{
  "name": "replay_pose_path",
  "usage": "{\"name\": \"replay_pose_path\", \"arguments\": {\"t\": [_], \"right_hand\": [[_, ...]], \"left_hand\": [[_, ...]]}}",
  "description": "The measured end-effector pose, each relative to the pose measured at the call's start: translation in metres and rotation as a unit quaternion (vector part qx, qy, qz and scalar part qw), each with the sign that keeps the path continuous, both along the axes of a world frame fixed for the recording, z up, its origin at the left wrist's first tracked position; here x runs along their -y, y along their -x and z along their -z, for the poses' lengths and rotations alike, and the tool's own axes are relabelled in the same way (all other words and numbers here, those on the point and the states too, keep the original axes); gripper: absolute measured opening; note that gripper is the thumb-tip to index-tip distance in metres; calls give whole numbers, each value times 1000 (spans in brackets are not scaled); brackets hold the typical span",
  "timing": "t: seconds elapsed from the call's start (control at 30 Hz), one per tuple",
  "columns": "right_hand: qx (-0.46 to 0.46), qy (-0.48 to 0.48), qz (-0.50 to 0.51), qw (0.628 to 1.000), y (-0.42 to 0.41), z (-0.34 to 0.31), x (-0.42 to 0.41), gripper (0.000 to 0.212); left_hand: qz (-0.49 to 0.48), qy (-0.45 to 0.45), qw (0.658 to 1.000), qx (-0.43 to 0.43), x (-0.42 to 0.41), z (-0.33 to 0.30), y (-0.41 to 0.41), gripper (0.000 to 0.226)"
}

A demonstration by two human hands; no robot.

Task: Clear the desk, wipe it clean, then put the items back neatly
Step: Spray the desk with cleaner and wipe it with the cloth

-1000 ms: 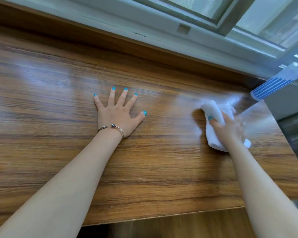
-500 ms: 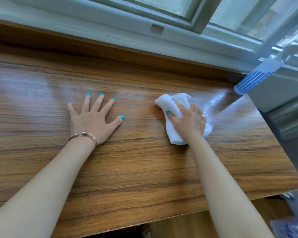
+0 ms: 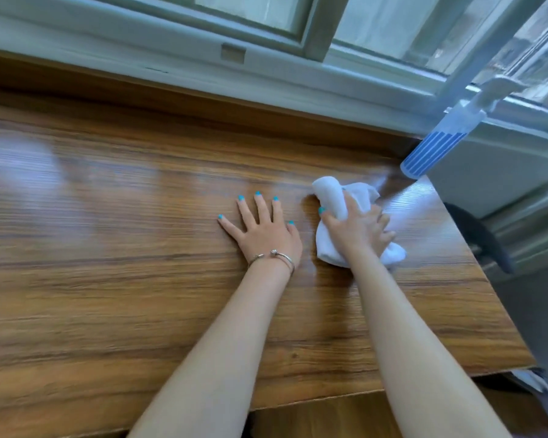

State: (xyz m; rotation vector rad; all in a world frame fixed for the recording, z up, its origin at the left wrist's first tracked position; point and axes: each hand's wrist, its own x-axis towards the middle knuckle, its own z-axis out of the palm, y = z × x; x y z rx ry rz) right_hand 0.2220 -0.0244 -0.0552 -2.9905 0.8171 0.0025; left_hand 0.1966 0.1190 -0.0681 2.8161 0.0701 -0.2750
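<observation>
Desk (image 3: 114, 279) of wood grain lies under both my palms, its surface shiny with pale reflections. My right hand (image 3: 358, 229) is curled round a bunched white cloth (image 3: 332, 197), thumb hooked over a rolled fold and fingers bent across the top, pressing it down onto the wood near the desk's far right corner. Part of the cloth sticks out ahead of my knuckles and a smaller lump shows behind my wrist. Just to the left of that grip, my left hand (image 3: 263, 229) rests flat on the desk, fingers straight and spread, holding nothing; a thin bracelet (image 3: 274, 256) circles its wrist. The two hands sit close but apart. Beyond the cloth and to its right, a spray bottle (image 3: 437, 147) with blue stripes stands at the desk's corner beside the window frame (image 3: 203, 67).
</observation>
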Motion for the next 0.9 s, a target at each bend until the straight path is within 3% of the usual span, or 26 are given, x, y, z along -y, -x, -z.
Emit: {"name": "replay_pose_path", "arguments": {"t": [0.2,0.37,0.47,0.63,0.73,0.8,0.9], "right_hand": [[16,-11,-191,981,10,1,45,52],[39,-4,32,999,-8,2,124,44],[31,45,62,997,-9,6,107,44],[32,14,-166,985,5,10,46,51],[32,-17,-243,969,8,7,68,48],[32,3,-188,982,4,8,117,48],[22,34,10,999,1,3,186,49]], "left_hand": [[-23,-39,998,54,15,18,-4,64],[-36,-49,996,59,15,18,-4,68],[-40,-57,996,63,18,20,-4,68],[-47,-66,995,55,15,21,-3,67],[-42,-66,995,57,15,20,-4,67],[-38,-60,996,59,15,21,-5,68],[-33,-63,996,61,15,21,-4,69]]}}
